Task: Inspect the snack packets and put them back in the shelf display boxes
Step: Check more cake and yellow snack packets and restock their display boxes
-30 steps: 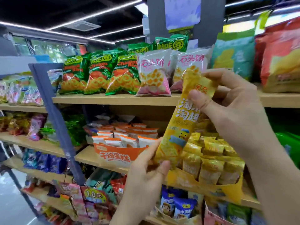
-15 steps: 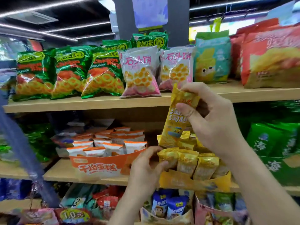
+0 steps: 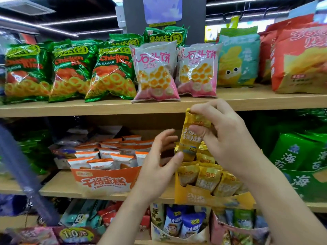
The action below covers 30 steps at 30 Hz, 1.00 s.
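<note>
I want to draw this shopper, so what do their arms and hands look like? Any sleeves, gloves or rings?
No gloves. The left hand and right hand are bare, with short plain nails and no rings that show. The left forearm and right forearm are bare too: no sleeve, watch or bracelet in view up to the picture's edge.

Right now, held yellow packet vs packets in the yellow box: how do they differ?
The held packet is pinched at its top by the right hand, over the yellow box; the boxed packets stand in rows inside it, untouched. The held packet's top is crumpled; the boxed packets' tops look flat. Both share the yellow wrapper.
</note>
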Each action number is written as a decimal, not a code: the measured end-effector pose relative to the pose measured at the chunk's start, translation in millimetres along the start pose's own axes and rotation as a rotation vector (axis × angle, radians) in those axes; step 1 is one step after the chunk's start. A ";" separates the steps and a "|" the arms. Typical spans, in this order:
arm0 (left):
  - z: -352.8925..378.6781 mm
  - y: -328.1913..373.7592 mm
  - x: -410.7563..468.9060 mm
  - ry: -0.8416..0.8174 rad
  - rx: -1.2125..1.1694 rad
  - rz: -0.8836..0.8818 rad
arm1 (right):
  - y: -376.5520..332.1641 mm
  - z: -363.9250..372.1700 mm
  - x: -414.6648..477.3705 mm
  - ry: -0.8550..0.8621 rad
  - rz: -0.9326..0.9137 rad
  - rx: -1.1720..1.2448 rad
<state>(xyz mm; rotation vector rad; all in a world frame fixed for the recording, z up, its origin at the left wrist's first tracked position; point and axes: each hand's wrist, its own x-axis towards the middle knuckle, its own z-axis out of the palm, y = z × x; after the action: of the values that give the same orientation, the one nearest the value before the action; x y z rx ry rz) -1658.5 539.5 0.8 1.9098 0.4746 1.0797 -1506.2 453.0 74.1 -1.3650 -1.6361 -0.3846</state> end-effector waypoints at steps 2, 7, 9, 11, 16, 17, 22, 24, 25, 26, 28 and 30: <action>-3.2 -0.7 9.8 -0.100 -0.009 -0.054 | 1.8 -0.4 -1.2 -0.003 -0.025 -0.014; -4.3 -8.3 12.1 -0.153 0.136 -0.068 | 7.0 0.3 -5.9 0.001 0.003 -0.079; -3.5 -7.9 8.7 -0.123 0.076 -0.071 | 8.6 2.5 -7.9 -0.035 0.058 -0.058; -4.4 -8.5 2.6 -0.123 -0.024 -0.074 | 8.0 5.8 -9.2 -0.116 0.132 -0.057; 5.3 -17.9 -6.3 -0.188 0.235 -0.129 | 2.6 17.3 -17.1 -0.345 0.228 -0.205; 7.9 -20.5 -5.4 -0.145 0.246 -0.117 | 1.2 18.7 -18.2 -0.361 0.234 -0.232; 10.0 -22.5 -0.4 -0.139 0.291 -0.025 | -0.3 25.0 -18.9 -0.563 0.207 -0.467; 9.5 -21.4 2.6 -0.156 0.362 -0.029 | -0.7 24.0 -17.0 -0.616 0.203 -0.495; 9.4 -20.8 4.6 -0.158 0.402 -0.031 | -2.3 22.3 -16.5 -0.615 0.194 -0.496; 9.4 -19.5 6.1 -0.160 0.443 -0.031 | -3.3 21.6 -17.3 -0.603 0.182 -0.498; 9.6 -15.9 9.5 -0.167 0.489 -0.019 | -8.6 16.7 -20.6 -0.538 0.173 -0.533; 5.5 -13.5 11.4 -0.236 0.460 -0.035 | -14.3 13.1 -27.3 -0.461 0.189 -0.556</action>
<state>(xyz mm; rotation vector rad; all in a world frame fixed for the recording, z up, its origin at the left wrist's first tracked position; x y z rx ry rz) -1646.6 551.8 -6.1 2.3844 0.6602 0.7496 -1526.4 441.6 50.0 -2.1339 -1.8191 -0.4560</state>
